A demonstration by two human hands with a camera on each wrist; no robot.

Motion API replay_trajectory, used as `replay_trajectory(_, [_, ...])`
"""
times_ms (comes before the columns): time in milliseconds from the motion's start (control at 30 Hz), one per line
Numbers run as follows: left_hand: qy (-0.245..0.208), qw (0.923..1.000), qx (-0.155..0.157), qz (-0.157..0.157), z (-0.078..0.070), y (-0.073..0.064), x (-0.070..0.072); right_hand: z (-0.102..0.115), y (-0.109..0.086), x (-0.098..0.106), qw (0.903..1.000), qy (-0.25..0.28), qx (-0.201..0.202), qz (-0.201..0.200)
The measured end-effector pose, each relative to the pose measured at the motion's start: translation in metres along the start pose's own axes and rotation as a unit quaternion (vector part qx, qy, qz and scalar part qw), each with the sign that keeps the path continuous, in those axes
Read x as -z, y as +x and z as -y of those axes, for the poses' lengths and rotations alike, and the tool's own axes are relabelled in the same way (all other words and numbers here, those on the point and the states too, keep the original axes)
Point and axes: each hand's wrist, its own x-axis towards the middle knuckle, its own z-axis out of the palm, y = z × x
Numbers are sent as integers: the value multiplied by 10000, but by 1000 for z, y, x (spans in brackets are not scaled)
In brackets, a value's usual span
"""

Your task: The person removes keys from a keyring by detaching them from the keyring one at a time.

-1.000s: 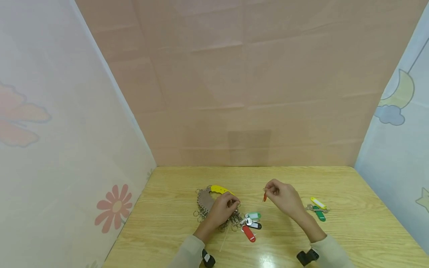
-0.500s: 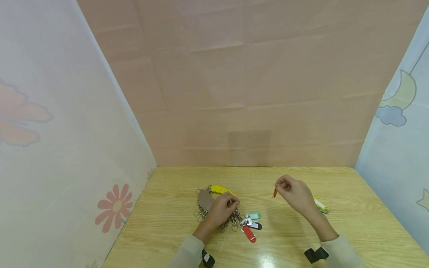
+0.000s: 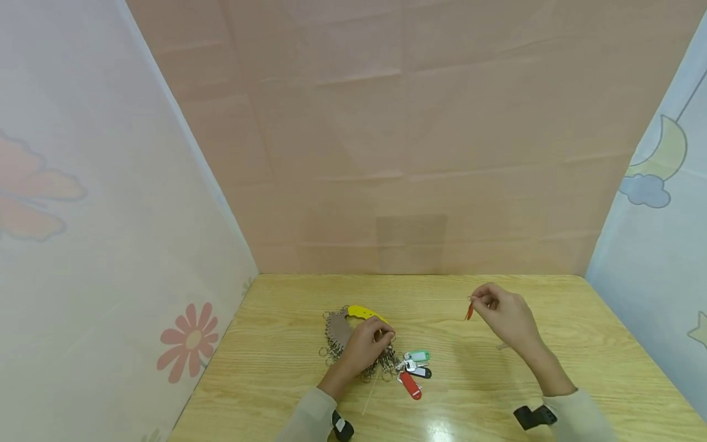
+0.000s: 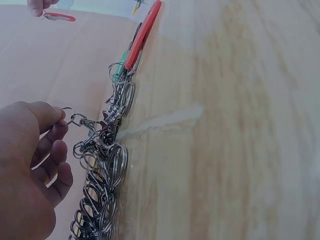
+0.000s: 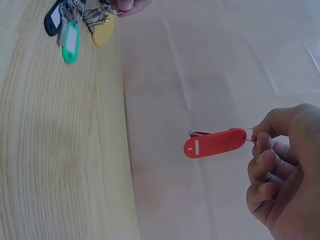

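My left hand (image 3: 366,345) pinches a small metal split ring (image 4: 68,116) that is joined by a clasp to a bunch of rings. These hang along a curved grey plate (image 3: 339,329) with a yellow handle (image 3: 361,312), partly covered by the hand. Raised above the table on the right, my right hand (image 3: 507,316) pinches the ring of a red key tag (image 5: 216,143), and a key shows behind the tag. Beside the left hand lie keys with a green tag (image 3: 418,356), a black tag (image 3: 422,372) and another red tag (image 3: 410,385).
The wooden table (image 3: 265,368) meets a plain back sheet (image 3: 331,184) and patterned side sheets. A piece of a key (image 3: 502,346) shows beside the right wrist; the rest there is hidden by the arm. A thin pale mark (image 4: 165,120) lies by the rings.
My right hand has moved right and slightly away with the red key tag, and its forearm now covers the yellow and green tags on the right. The left hand has stayed put.
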Motion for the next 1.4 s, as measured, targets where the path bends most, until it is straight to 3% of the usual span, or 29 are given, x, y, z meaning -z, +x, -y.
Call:
replay_trajectory(367, [-83,9999,45,59,-1,-1,2,-11,-2,16,9996,-144,80,-213])
replay_trajectory(800, [-52,9999,67,64,-2,-1,0,-32,-12,32,9979,-485,-417,-133])
replay_trajectory(1033, [-89,9999,41,72,-2,-1,1,-47,-18,38,9968,-616,-437,-269])
replay_trajectory(1400, [-48,10000,-45,31,-2,-1,0,-69,-24,47,9940,-717,-798,-208])
